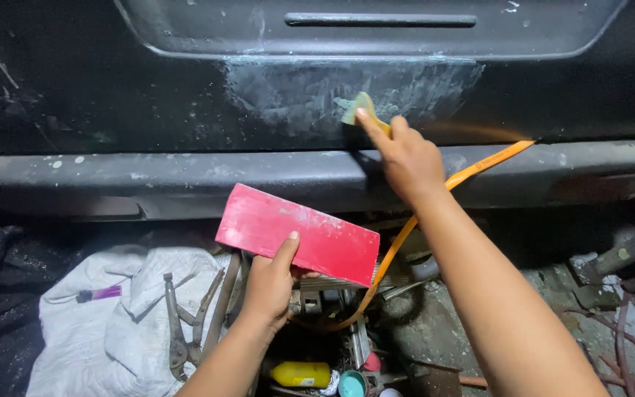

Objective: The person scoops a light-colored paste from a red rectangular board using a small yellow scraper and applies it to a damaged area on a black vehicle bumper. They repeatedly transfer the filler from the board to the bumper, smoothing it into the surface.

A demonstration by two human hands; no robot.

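My right hand (407, 158) presses a small yellowish spreader (360, 110) flat against a dark car body panel (112, 95), at the lower edge of a pale grey smeared filler patch (310, 92). Down in front of the bumper (185, 180), my left hand (270, 283) holds a flat red rectangular board (299, 231) by its lower edge, thumb on top, tilted towards me. Faint whitish smears show on the board's face.
An orange strap (479, 165) runs from the right, behind my right arm, down to the floor. Below lie a crumpled white cloth (112, 323) with locking pliers (181, 323), a yellow bottle (299, 373), small tins and assorted metal tools. Scrap metal lies at the right.
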